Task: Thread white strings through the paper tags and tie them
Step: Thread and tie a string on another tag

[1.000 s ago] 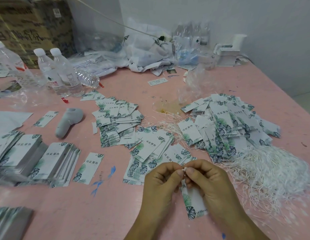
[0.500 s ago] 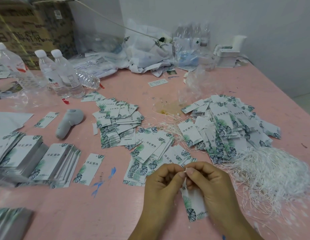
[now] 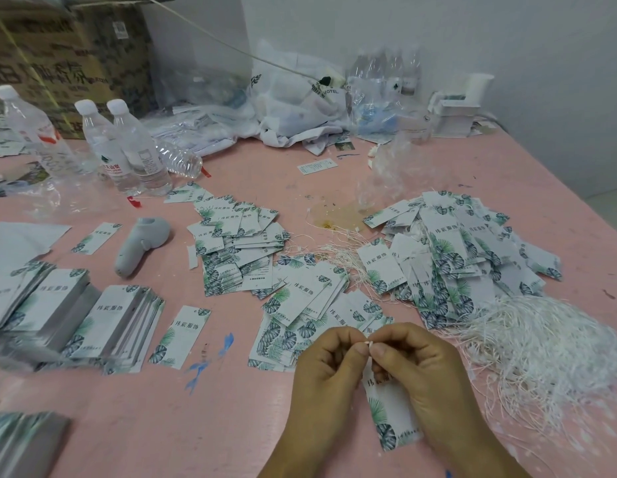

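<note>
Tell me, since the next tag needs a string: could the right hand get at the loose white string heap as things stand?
Probably yes, once freed. The string heap lies just right of the right hand with nothing between them, but that hand and the left hand are both pinching the string end above the held tag.

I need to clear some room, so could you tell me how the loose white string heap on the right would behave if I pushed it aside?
The string heap looks limp and tangled, so it would probably drag and smear, not slide whole. Stray loops trail off its edges, so some would likely stay behind.
</note>
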Tool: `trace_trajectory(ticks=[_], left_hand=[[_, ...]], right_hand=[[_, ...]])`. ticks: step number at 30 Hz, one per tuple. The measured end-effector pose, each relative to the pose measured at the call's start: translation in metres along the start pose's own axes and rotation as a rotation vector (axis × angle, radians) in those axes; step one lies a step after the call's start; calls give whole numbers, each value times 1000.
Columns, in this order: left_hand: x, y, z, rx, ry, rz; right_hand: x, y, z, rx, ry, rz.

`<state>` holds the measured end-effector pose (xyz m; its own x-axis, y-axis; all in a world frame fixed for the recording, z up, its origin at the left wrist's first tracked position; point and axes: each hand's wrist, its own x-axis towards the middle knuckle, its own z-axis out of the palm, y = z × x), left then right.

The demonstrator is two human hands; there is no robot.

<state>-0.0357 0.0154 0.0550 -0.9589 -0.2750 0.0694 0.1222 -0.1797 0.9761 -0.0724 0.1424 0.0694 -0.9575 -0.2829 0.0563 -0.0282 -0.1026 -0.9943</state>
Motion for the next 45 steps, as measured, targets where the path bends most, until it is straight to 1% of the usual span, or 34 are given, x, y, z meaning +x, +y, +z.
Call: trace_trajectory(ticks=[2,5,12,23,30,35,40,45], left_hand=[[0,2,1,-24,31,-11],[0,6,1,-36,29,-3],[-1,9,3,-48,48,-18],[-2,17,5,-78,36,-59],[-1,13,3,-56,45,-60],[-1,9,2,-65,36,-59],[0,2,2,-13,106,-78],[0,-2,1,57,108,-85]], right_hand=[[1,2,0,51,13,30],[3,6,-1,149,28,94],[2,13,1,190,34,150],[1,18,0,145,50,118],[2,19,2,141,71,133],[-1,13,5,75,81,101],[-3,12,9,-42,125,19],[-4,11,10,-43,130,18]])
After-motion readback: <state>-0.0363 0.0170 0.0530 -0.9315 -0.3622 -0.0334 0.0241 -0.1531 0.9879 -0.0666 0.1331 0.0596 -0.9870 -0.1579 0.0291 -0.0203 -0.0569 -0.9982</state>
